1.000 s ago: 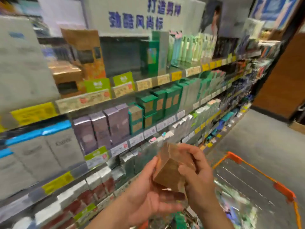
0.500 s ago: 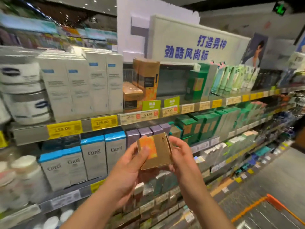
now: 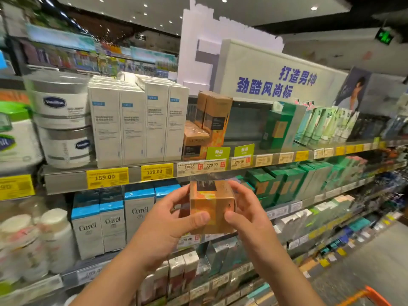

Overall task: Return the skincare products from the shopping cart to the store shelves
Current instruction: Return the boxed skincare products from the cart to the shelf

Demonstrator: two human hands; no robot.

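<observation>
We see only an orange corner of the shopping cart point(image 3: 373, 297) below the brown box point(image 3: 212, 207), which has risen since a moment ago to just under the top shelf point(image 3: 132, 173), our left hand point(image 3: 163, 228) and right hand point(image 3: 249, 215) clamping its sides with curled fingers.

The grey metal top shelf point(image 3: 66, 180) carries, from its left end, two stacked white Vaseline jars point(image 3: 63, 120), four tall white cartons point(image 3: 136, 122), brown-and-orange cardboard boxes point(image 3: 212, 120), a green carton point(image 3: 279, 127) and pale green tubes point(image 3: 326, 122). Yellow price tags point(image 3: 107, 177) line its front edge.
</observation>
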